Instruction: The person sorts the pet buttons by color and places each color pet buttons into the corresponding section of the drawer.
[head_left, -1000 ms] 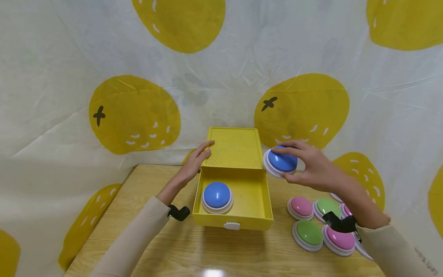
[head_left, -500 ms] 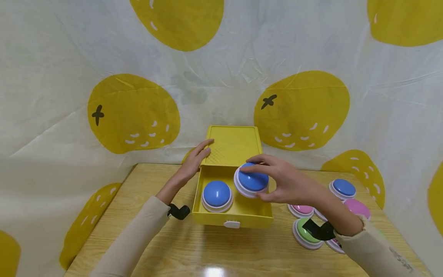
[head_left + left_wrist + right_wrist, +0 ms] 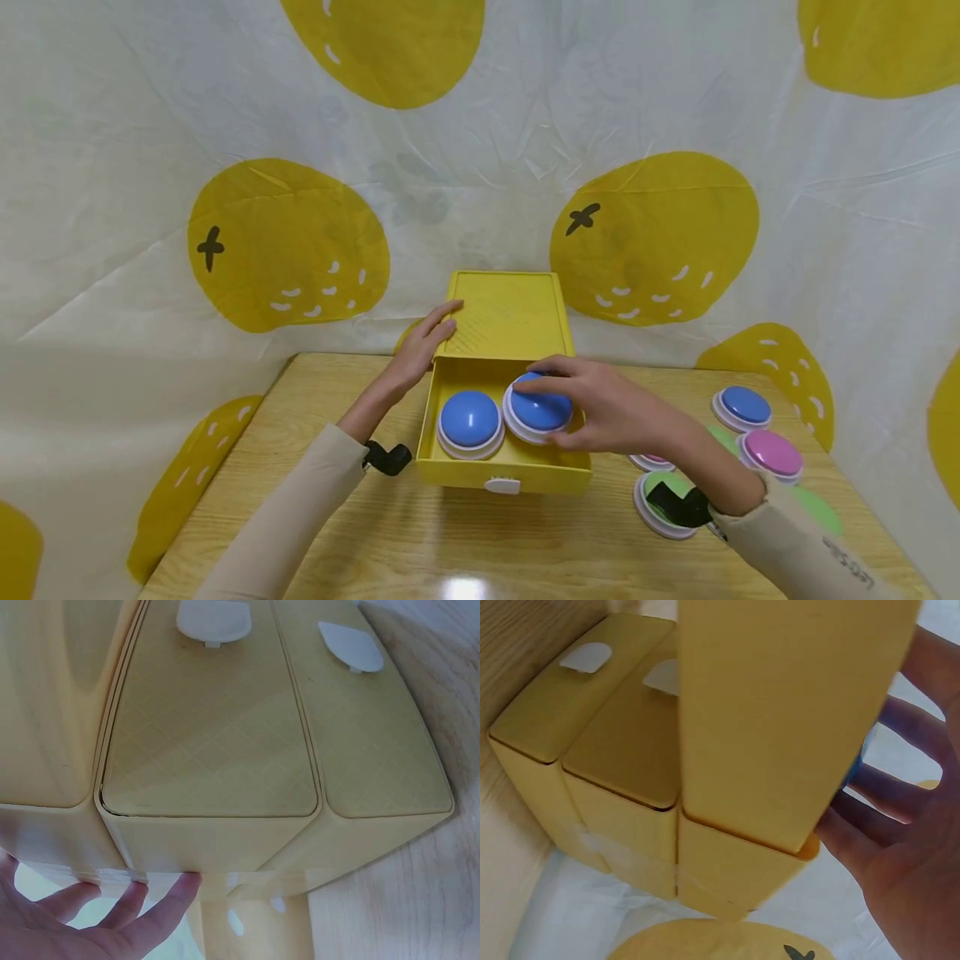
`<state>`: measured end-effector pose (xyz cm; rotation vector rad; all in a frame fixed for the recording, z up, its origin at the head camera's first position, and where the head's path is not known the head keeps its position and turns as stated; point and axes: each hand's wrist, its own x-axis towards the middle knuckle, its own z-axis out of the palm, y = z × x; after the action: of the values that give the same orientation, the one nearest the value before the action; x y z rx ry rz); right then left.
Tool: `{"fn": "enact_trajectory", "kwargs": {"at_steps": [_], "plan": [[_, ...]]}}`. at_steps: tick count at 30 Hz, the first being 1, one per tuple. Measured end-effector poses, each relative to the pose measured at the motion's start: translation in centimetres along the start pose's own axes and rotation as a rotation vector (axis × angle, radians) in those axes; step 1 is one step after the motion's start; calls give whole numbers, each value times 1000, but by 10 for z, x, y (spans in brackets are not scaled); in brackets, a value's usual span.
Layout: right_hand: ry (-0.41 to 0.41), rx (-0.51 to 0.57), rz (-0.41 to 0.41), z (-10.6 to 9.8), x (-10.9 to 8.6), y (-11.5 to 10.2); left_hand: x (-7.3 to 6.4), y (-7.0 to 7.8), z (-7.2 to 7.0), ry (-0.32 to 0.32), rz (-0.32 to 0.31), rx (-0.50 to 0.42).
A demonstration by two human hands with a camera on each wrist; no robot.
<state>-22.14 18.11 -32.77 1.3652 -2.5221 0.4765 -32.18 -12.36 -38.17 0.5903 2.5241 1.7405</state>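
Note:
A yellow drawer cabinet (image 3: 513, 312) stands on the table with its top drawer (image 3: 457, 472) pulled out. Inside, on the left, sits a blue dome-topped push button (image 3: 470, 417) with a white base. My right hand (image 3: 618, 408) grips a second blue push button (image 3: 546, 412) by its sides, slightly tilted, inside the drawer's right half. The right wrist view shows only a sliver of that button (image 3: 852, 771) behind the drawer wall. My left hand (image 3: 414, 357) rests on the cabinet's left upper edge; in the left wrist view its outstretched fingers (image 3: 154, 919) touch the cabinet.
To the right on the wooden table (image 3: 360, 533) lie several more push buttons, among them a blue one (image 3: 742, 406), a pink one (image 3: 772, 452) and a green one (image 3: 821, 508). My right forearm covers some. A fruit-patterned cloth (image 3: 465, 208) hangs behind.
My right hand has carried the second blue push button leftward and down, from beside the cabinet into the drawer next to the first one. The left hand has stayed in place.

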Motion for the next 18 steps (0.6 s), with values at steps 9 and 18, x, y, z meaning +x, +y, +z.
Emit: {"fn": "enact_trajectory", "kwargs": {"at_steps": [9, 18], "plan": [[-43, -120, 56, 8, 4, 1, 1, 0, 0, -3, 7, 15], [-95, -192, 83, 10, 11, -1, 2, -2, 0, -7, 6, 7]]}}
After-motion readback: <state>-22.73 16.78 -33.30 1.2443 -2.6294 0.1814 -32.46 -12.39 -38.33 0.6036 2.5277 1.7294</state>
